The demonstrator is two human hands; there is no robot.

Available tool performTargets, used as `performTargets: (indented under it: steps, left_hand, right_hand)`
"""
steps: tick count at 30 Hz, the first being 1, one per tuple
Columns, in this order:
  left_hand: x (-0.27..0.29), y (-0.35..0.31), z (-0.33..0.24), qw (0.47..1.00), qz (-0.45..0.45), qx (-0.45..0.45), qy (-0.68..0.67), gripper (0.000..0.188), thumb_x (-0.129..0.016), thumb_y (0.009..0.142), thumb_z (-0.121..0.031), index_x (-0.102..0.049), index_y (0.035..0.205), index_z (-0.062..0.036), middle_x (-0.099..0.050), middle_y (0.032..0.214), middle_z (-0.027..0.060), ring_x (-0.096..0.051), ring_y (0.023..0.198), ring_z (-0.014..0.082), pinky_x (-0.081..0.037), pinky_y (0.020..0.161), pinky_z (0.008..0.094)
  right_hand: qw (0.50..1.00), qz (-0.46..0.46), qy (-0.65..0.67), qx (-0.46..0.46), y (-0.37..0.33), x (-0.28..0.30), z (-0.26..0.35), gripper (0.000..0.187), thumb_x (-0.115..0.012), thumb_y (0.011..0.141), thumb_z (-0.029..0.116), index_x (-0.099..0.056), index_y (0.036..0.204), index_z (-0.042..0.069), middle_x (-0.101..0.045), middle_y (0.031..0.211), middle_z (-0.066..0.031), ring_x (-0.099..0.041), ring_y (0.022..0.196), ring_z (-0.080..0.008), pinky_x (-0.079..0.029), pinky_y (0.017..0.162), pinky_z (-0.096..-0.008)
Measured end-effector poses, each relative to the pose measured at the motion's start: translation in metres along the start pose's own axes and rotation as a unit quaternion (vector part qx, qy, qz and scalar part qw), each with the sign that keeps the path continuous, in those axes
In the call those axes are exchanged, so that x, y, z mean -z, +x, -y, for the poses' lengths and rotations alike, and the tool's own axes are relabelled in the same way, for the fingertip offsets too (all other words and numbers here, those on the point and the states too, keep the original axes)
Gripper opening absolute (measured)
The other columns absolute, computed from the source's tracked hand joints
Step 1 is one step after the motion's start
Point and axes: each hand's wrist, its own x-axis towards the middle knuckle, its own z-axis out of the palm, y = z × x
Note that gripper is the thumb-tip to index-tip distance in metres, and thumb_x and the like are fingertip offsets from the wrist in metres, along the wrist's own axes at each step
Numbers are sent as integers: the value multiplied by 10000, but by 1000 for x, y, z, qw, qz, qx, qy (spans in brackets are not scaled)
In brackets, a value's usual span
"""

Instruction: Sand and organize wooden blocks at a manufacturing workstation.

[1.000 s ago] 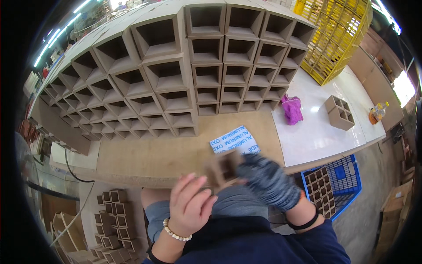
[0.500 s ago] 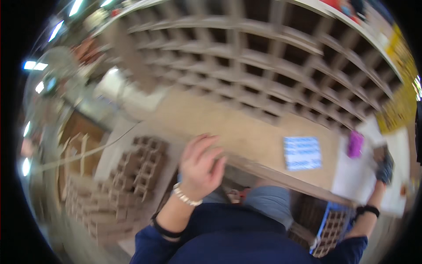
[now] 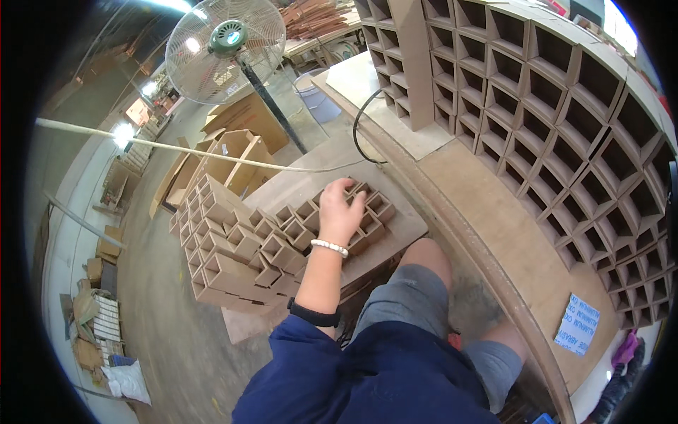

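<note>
My left hand (image 3: 341,212), bare with a white bead bracelet, reaches over stacked small brown square box frames (image 3: 381,205) on a low board. Its fingers are curved and apart, with the tips over the frames; I see nothing gripped. A dark shape at the right rim looks like my gloved right hand (image 3: 627,367). It sits beside a purple object (image 3: 625,348), and its fingers cannot be made out. A blue-and-white printed sheet (image 3: 578,325) lies on the workbench near it.
A large grid of brown square compartments (image 3: 526,92) stands along the workbench (image 3: 466,187). More stacked frames (image 3: 233,261) are left of my hand. Beyond are a pedestal fan (image 3: 227,39), cardboard boxes (image 3: 247,120) and a bucket (image 3: 316,99). A pale cord (image 3: 212,154) crosses the left side.
The view has turned left, so the fan and the stacked frames show clearly. My left hand has moved from beside the bench to over the frames. The right one now lies at the picture's rim.
</note>
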Motion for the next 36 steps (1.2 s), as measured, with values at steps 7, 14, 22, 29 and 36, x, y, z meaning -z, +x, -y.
performTargets:
  steps: [7,14,22,29,36]
  left_hand:
    - [-13,22,74,987,63,144,45,315,-646,736,-203,-578,969,-3,-599,978,178,-567,936,307,-442,836,372]
    - [-55,32,134,945,208,237,90,318,-625,737,-215,-590,986,-20,-615,973,188,-576,955,314,-450,839,379]
    - [-73,54,142,953,-25,187,236,240,-614,691,-151,-612,914,-62,-591,968,166,-551,928,315,-449,795,418]
    - [-99,96,136,950,147,190,199,199,-565,713,-116,-619,890,-43,-622,904,183,-588,891,337,-467,782,426]
    - [-146,105,154,924,234,263,148,321,-531,809,-288,-605,1008,-48,-609,1016,189,-559,995,342,-413,885,437]
  right_hand:
    - [991,102,38,72,-17,-59,89,545,-603,776,217,-438,1254,12,-462,1264,-181,-407,1196,-312,-297,1019,-377]
    - [984,177,26,-6,-11,-80,87,542,-562,816,290,-428,1263,15,-441,1279,-184,-389,1205,-333,-287,1022,-395]
    - [987,148,-39,41,-16,-92,87,516,-504,850,330,-435,1261,26,-441,1272,-196,-389,1197,-347,-288,1016,-410]
    - [986,147,-73,-28,-35,-123,60,431,-452,908,240,-431,1269,7,-406,1300,-193,-365,1216,-338,-266,1025,-397]
    - [990,112,-45,-73,-29,-119,86,490,-483,886,310,-435,1267,6,-386,1298,-198,-364,1210,-324,-275,1012,-395]
